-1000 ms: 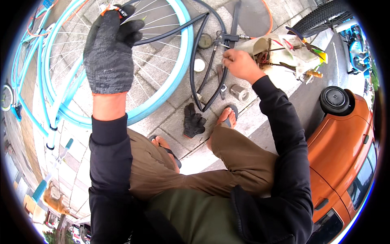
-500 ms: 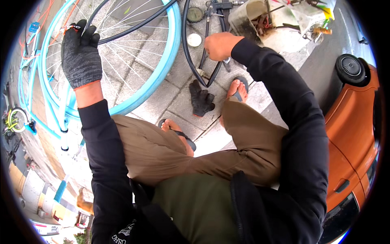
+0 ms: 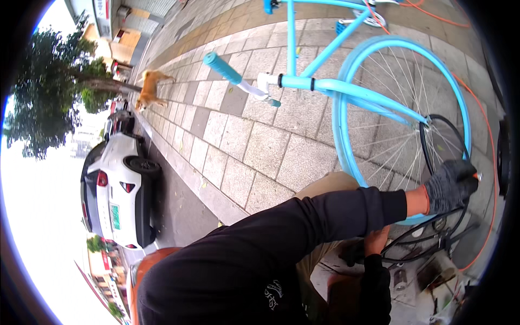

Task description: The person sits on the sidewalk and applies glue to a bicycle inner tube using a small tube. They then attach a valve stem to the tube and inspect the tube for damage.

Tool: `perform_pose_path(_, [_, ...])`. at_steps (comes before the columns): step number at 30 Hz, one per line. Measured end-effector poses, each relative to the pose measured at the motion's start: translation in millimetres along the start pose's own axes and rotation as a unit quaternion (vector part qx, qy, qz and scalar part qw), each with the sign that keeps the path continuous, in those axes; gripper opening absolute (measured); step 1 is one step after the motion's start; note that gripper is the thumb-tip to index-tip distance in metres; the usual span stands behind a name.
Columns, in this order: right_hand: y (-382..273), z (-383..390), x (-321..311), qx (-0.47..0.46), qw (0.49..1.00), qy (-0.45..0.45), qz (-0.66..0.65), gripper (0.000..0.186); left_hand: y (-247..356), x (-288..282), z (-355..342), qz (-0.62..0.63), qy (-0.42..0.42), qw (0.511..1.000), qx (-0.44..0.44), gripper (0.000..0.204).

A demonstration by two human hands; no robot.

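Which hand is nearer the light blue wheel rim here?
Left. The gloved left hand rests against the light blue wheel rim at its lower right; the bare right hand sits just below it, apart from it.

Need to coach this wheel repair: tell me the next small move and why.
Probably work the black tube along the blue rim: the gloved left hand already presses there, the tube loops loose over the spokes, and the bare right hand sits low below.
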State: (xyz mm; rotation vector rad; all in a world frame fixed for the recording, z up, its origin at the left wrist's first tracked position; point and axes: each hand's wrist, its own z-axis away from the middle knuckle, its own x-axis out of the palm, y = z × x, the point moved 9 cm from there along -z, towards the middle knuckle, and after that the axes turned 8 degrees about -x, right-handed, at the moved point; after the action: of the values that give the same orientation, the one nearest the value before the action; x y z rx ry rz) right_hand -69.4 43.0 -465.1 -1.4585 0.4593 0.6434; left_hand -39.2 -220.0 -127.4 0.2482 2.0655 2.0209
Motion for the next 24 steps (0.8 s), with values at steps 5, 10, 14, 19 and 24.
perform_pose_path(5, [36, -26, 20, -0.105, 0.993, -0.062, 0.006, 0.048, -5, 2, 5, 0.111, 0.055, 0.992, 0.022, 0.022])
perform_pose_path(10, [37, -38, 13, -0.093, 0.987, -0.13, 0.036, 0.039, 7, 4, 14, 0.178, 0.036, 0.983, -0.009, 0.017])
perform_pose_path(14, [20, -18, 7, -0.059, 0.966, -0.25, 0.039, 0.031, 26, 11, 27, 0.116, 0.089, 0.988, 0.05, 0.017])
perform_pose_path(19, [-117, 0, -9, -0.027, 0.796, -0.604, -0.038, 0.023, 54, -11, 53, 0.118, 0.132, 0.98, 0.088, 0.012])
perform_pose_path(24, [-223, -70, -103, 0.077, 0.746, -0.621, -0.227, 0.015, 72, -82, 73, 0.014, 0.153, 0.981, 0.119, 0.014])
